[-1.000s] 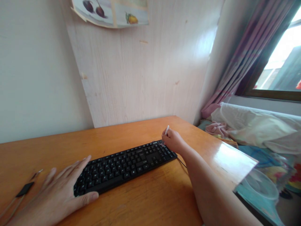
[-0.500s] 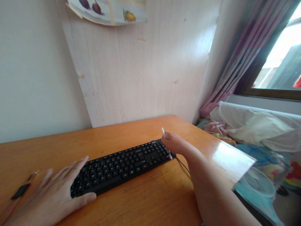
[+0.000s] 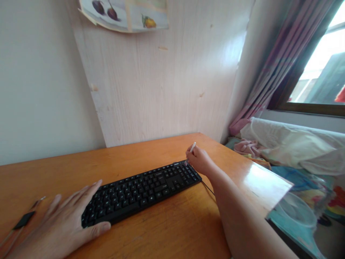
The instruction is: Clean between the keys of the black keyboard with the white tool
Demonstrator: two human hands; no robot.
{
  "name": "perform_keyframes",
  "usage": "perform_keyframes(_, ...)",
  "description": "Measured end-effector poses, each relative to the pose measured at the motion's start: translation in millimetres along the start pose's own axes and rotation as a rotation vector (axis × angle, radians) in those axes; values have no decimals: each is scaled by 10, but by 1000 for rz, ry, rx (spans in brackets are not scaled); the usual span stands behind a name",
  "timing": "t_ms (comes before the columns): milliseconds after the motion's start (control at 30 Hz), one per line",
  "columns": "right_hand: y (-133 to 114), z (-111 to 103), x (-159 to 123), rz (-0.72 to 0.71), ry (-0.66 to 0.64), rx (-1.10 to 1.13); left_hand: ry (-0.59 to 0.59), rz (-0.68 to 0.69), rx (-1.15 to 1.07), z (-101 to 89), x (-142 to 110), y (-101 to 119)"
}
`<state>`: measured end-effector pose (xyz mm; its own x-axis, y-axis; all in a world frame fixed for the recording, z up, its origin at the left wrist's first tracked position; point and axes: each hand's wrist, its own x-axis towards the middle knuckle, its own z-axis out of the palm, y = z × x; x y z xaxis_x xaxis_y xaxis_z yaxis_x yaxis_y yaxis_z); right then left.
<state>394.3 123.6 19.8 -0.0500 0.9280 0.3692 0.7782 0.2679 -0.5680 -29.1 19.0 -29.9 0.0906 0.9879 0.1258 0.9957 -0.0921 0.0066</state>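
Note:
A black keyboard point(image 3: 145, 189) lies at a slant on the wooden desk. My left hand point(image 3: 67, 216) spans its left end, fingers spread, with the thumb along the front edge and the index finger by the back edge. In the fingers of my right hand point(image 3: 199, 158) is a slim brush point(image 3: 193, 146) with a white handle. Its small pinkish tip is down at the upper part of the number pad; whether it touches the keys is hard to tell.
A dark cable point(image 3: 207, 187) runs from the keyboard under my right forearm. Left of my left hand lies a cord with a black piece point(image 3: 24, 220). A shiny sheet point(image 3: 265, 185) covers the desk's right side, beside a clear plastic tub point(image 3: 296, 210). The wall panel point(image 3: 161, 90) stands behind.
My right hand has swung the brush tip from the number pad's front edge toward its back edge, and the handle now leans right. The left hand and the keyboard have stayed put.

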Motion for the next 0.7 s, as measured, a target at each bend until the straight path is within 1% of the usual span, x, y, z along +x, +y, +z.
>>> perform_keyframes(67, 19, 7, 11, 8, 52, 49, 18, 0, -9, 13, -4, -9)
perform_keyframes(133, 39, 19, 18, 18, 63, 59, 30, 11, 4, 26, -6, -23)
perform_keyframes(433, 93, 53, 34, 53, 11, 62, 15, 21, 57, 38, 1, -37)
perform_keyframes(700, 83, 59, 41, 77, -12, 29, 31, 21, 17, 102, 26, -88)
